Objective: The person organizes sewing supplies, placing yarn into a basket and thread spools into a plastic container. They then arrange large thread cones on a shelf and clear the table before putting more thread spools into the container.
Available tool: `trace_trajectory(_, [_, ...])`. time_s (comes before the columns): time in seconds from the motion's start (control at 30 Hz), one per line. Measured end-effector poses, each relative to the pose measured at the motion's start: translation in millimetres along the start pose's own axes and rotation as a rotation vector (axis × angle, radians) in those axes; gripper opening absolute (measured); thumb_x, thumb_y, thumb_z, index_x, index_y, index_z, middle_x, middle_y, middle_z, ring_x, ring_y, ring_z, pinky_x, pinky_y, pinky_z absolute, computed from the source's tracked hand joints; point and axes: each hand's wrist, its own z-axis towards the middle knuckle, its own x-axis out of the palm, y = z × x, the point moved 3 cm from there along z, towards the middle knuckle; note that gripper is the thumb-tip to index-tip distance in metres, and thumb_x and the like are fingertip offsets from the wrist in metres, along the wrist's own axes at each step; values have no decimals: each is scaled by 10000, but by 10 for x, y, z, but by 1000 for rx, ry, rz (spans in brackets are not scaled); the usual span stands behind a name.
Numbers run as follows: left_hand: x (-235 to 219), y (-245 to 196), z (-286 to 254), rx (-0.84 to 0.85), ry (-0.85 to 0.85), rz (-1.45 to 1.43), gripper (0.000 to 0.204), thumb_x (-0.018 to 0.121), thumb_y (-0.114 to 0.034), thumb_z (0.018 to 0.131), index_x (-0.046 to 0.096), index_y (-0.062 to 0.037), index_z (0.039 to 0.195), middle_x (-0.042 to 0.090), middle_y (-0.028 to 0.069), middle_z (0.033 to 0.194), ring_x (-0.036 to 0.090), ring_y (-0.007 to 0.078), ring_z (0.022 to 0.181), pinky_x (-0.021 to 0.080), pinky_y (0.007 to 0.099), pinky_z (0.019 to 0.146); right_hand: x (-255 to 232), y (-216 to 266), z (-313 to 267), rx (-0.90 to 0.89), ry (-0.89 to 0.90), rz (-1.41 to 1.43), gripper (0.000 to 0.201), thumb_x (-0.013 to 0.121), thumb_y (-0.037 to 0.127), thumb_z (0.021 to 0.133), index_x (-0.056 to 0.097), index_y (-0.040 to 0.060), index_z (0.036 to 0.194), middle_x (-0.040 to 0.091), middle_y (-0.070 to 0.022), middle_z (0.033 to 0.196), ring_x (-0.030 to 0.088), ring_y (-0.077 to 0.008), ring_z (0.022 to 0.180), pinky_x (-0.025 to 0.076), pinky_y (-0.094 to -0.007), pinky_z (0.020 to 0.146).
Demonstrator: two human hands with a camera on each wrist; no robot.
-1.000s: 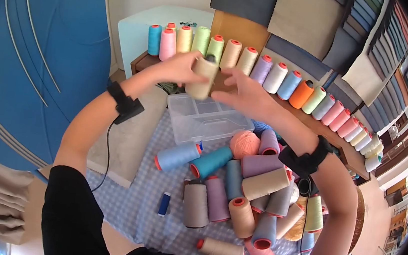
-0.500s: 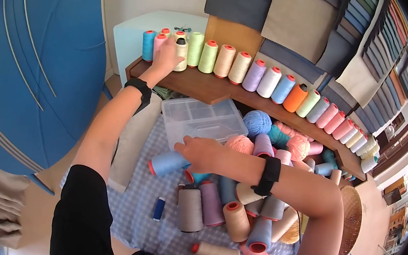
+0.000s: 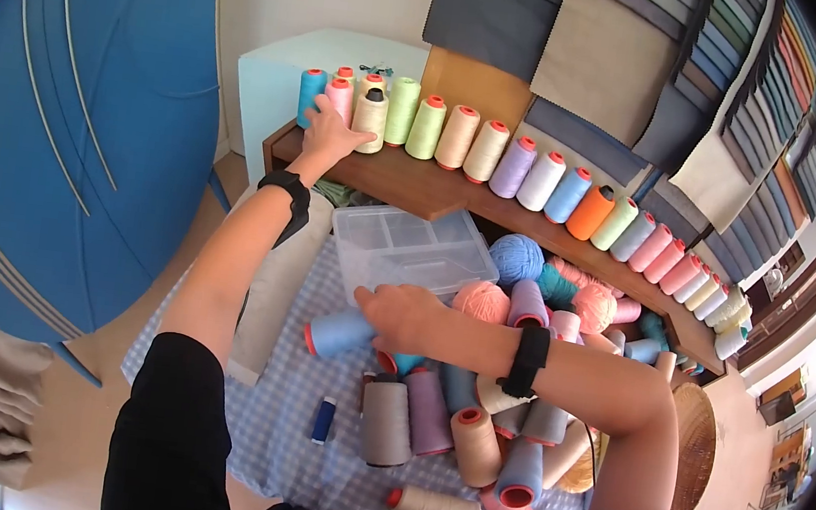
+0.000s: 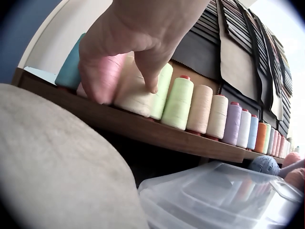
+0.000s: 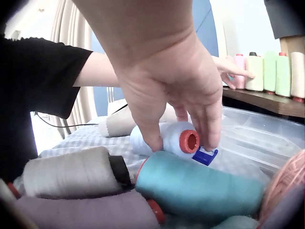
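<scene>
My left hand [image 3: 333,134] is at the left end of the shelf, its fingers spread in front of a pink thread cone [image 3: 340,94]. The thumb overlaps the front of a cream thread cone [image 3: 372,112] with a black top. Both cones stand upright. In the right wrist view, my right hand [image 5: 176,81] reaches down over a light blue thread cone [image 5: 169,136] lying on the cloth. Its thumb is on the near side and its fingers come down past the red end, with fingertips beside a small dark blue piece [image 5: 205,156].
Upright thread cones line the wooden shelf [image 3: 416,183]. A clear divided box [image 3: 353,249] lies below it. Loose cones and yarn balls, among them a blue ball [image 3: 516,259], pile up on the right. A small navy spool [image 3: 324,420] lies on the checked cloth [image 3: 276,441].
The cream cone with the black top went from my left hand in mid-air to the shelf, where it stands. My right hand dropped from beside it to the light blue cone.
</scene>
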Motion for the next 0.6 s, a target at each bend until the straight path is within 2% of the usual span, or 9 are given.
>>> trace_trajectory(0.07, [51, -6, 15, 2, 6, -11, 906, 845, -407, 550, 248, -18, 1109, 414, 266, 1137, 546, 398, 988, 496, 414, 821, -15, -108, 17, -60, -61, 18, 480, 728, 218, 697, 491, 56, 1081, 595, -155, 932, 607, -306, 908, 504, -370, 740])
trace_trajectory(0.13, [100, 37, 40, -2, 13, -17, 896, 843, -401, 556, 252, -14, 1108, 420, 265, 1134, 546, 398, 991, 495, 415, 825, -56, -227, 67, -190, -48, 242, 455, 727, 222, 696, 510, 53, 1058, 575, -159, 979, 589, -319, 921, 490, -377, 763])
trace_trajectory(0.23, [140, 83, 29, 33, 32, -28, 884, 840, -382, 564, 268, 1, 1118, 456, 276, 1119, 545, 394, 1007, 493, 417, 831, -127, -242, -43, -179, -121, 305, 459, 734, 243, 693, 521, 48, 1049, 556, -166, 1013, 581, -325, 929, 483, -385, 773])
trace_trajectory(0.37, [163, 148, 58, 67, 79, 28, 759, 813, -363, 603, 391, 29, 1096, 528, 254, 1093, 561, 365, 1008, 488, 418, 830, -97, -50, -28, -131, -68, 187, 488, 739, 269, 689, 519, 41, 1060, 552, -176, 1022, 586, -334, 915, 487, -388, 768])
trace_trajectory(0.43, [158, 190, 44, 107, 90, 76, 699, 797, -363, 623, 444, 32, 1079, 555, 235, 1077, 570, 349, 1002, 487, 413, 824, -27, 7, 5, -77, 46, 32, 514, 737, 289, 692, 507, 34, 1075, 554, -176, 1028, 590, -328, 924, 497, -388, 763])
trace_trajectory(0.5, [32, 121, -101, 194, 221, 49, 462, 745, -334, 670, 574, 11, 926, 621, 196, 951, 609, 325, 921, 495, 408, 778, 5, 50, 19, -57, 44, 2, 515, 736, 289, 692, 506, 36, 1077, 556, -171, 1030, 595, -327, 922, 502, -391, 760])
trace_trajectory(0.53, [-39, 95, -179, 194, 222, 52, 462, 745, -334, 670, 574, 11, 926, 621, 196, 951, 609, 325, 921, 495, 408, 778, 21, 62, 23, -37, 46, -29, 516, 736, 290, 692, 506, 38, 1079, 558, -166, 1032, 599, -327, 921, 507, -395, 757])
trace_trajectory(0.6, [-159, -16, -441, 374, 298, 49, 317, 703, -308, 691, 625, -15, 783, 646, 180, 809, 633, 323, 816, 501, 414, 723, 6, 92, 8, -2, 34, -88, 503, 734, 294, 693, 518, 41, 1071, 577, -161, 1006, 608, -323, 907, 512, -396, 748])
